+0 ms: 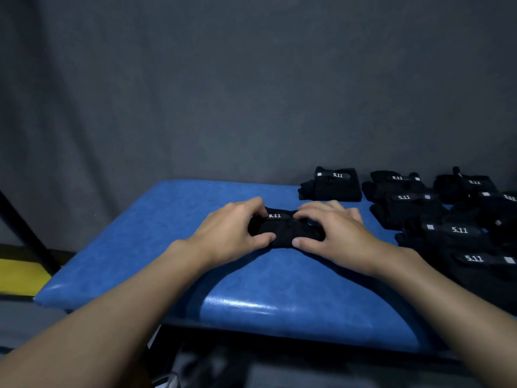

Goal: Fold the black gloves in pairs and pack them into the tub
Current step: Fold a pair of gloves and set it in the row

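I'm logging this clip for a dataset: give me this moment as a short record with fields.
surface: blue padded table
in hands: black glove bundle, 5.11 strap on top
left hand: holds the bundle's left end
right hand: holds its right end
other gloves: folded glove bundles lying at the table's right
tub: not in view

Bare forearms converge forward. The bare left-hand grip and bare right-hand grip sit knuckles-up, fingers curled over, thumbs on the near side, pinching one folded black fabric glove bundle.
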Demonstrator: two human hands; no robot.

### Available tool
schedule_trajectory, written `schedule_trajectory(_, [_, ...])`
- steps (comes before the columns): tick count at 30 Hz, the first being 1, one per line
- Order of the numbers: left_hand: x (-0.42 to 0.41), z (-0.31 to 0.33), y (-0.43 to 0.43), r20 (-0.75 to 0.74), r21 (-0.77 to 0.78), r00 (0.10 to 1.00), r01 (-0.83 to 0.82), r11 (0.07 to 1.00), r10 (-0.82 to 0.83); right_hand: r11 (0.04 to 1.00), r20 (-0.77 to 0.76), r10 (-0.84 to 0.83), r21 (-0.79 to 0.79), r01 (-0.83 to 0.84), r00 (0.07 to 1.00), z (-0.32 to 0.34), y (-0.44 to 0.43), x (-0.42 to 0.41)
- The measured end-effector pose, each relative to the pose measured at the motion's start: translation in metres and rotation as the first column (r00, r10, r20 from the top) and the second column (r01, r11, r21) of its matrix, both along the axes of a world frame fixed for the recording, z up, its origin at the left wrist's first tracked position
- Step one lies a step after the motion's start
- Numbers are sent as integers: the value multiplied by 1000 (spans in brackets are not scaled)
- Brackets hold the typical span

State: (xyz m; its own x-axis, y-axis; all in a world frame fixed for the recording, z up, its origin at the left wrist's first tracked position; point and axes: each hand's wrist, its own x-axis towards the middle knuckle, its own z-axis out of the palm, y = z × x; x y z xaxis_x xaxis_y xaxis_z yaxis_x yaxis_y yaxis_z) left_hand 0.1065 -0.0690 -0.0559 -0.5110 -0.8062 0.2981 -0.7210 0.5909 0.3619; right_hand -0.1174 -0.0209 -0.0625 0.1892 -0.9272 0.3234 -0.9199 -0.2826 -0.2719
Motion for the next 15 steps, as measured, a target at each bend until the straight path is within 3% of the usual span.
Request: schedule_trajectory(15, [-90,-9,-20,-144,-13,984,105,994,-106,979,-281,-156,84,187,947,38,-4,-71])
